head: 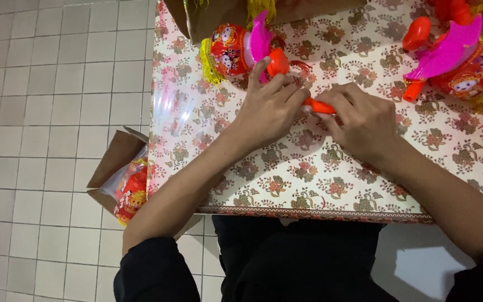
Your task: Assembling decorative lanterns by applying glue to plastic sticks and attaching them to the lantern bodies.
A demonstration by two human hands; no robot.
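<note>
Cardboard box point(117, 168) with packed lanterns sits on the floor at my left, beside the counter point(286, 184). My left hand point(266, 109) pins the red lantern toy point(233, 50) by its orange handle point(278, 61), fingers curled over it to keep it steady. My right hand point(361, 120) pinches the orange stick point(317, 105) between us; finished lanterns point(465, 61) lie far right.

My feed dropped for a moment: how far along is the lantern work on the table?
Done: one red, pink-winged lantern toy lies at the table's far right. In hand: left hand and right hand grip the orange plastic handle by another lantern. Left: more in the floor cardboard box.
</note>
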